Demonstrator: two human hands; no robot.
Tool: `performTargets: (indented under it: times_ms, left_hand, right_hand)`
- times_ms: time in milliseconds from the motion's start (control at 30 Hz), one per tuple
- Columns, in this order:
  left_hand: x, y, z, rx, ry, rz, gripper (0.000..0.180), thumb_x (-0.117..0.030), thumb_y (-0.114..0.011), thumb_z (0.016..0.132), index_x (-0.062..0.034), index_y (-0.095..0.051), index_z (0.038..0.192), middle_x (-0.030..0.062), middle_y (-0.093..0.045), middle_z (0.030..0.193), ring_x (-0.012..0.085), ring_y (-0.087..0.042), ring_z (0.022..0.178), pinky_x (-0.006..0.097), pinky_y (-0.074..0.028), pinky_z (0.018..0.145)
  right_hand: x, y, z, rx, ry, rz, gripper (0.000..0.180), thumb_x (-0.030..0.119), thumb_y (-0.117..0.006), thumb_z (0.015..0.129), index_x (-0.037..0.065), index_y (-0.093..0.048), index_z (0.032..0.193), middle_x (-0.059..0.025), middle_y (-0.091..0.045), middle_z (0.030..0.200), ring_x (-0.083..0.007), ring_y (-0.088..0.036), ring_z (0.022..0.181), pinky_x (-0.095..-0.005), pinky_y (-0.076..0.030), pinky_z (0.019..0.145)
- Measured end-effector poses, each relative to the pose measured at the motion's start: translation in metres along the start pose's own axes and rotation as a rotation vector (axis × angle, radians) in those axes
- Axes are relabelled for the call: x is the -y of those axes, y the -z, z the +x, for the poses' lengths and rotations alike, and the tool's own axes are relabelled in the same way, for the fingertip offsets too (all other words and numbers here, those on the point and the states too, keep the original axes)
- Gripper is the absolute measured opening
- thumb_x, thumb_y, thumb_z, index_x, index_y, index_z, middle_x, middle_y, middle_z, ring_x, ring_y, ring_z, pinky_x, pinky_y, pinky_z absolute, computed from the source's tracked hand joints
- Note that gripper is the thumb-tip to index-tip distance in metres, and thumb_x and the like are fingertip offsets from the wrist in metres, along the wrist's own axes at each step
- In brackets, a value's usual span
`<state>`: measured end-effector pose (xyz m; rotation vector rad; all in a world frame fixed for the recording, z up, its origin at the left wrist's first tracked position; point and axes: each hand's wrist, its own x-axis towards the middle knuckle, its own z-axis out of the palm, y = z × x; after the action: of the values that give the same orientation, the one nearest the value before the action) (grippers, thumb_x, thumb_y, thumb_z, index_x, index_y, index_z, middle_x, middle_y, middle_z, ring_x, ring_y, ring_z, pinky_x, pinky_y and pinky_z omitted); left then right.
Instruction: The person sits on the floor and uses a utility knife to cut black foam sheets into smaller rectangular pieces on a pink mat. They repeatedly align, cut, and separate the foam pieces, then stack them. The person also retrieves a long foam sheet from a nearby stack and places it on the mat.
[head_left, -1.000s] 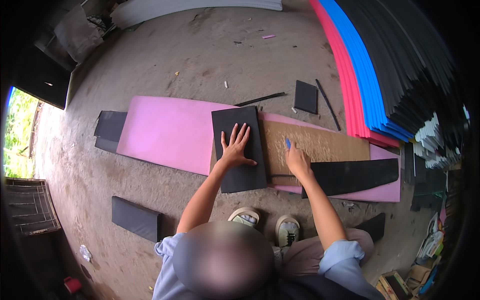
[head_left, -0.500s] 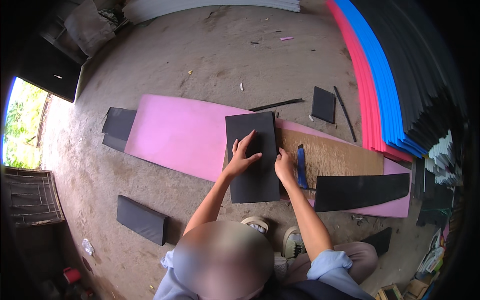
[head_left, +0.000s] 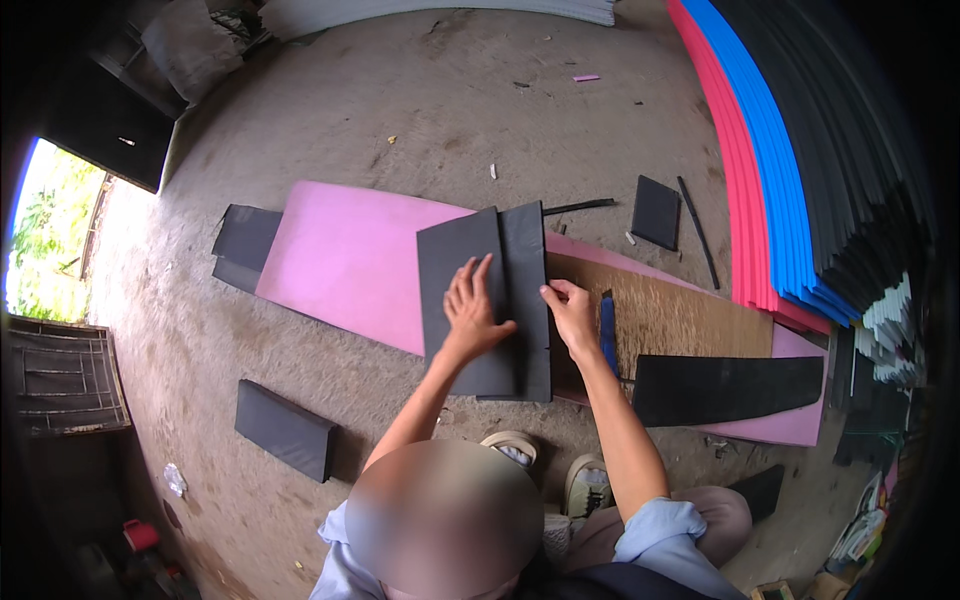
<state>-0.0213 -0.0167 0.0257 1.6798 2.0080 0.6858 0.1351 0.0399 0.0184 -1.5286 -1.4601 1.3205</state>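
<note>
Left hand (head_left: 472, 318) lies flat, fingers spread, pressing the black foam sheets (head_left: 485, 300); right hand (head_left: 573, 315) pinches their right edge at three o'clock. From the head view, the sheets sit on the pink foam mat (head_left: 345, 255), centre frame. They look light, bendy and soft; best taken by the edges. Blue knife (head_left: 607, 332) rests on the brown board (head_left: 670, 318). No containers to see.

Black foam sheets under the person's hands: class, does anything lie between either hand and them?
Nothing visible does. The left hand lies flat on the wider black foam sheet, and the right hand grips the edge of the narrower black sheet beside it. A blue tool lies off to the right on the brown board.
</note>
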Motion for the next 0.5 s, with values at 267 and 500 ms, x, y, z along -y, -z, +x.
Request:
performTargets:
  times_ms: [267, 500]
  left_hand:
    - [0.03, 0.041, 0.018, -0.122, 0.06, -0.972, 0.057, -0.021, -0.057, 0.081, -0.0052, -0.028, 0.127, 0.0184, -0.029, 0.13, 0.0289, -0.03, 0.121, 0.04, -0.025, 0.099]
    - [-0.032, 0.059, 0.017, -0.257, -0.04, -1.167, 0.026, -0.007, -0.053, 0.085, -0.0017, -0.041, 0.107, 0.0062, -0.052, 0.101, 0.0099, -0.047, 0.096, 0.023, -0.039, 0.082]
  right_hand:
    - [0.033, 0.04, 0.007, 0.061, 0.159, 0.257, 0.028, 0.017, -0.056, 0.083, -0.007, -0.058, 0.098, -0.0096, -0.063, 0.086, -0.012, -0.059, 0.076, -0.0243, -0.044, 0.069]
    - [0.02, 0.057, 0.006, -0.047, 0.191, -0.061, 0.024, 0.021, -0.061, 0.079, -0.002, -0.06, 0.086, -0.0099, -0.064, 0.077, -0.0225, -0.061, 0.071, -0.0313, -0.047, 0.065]
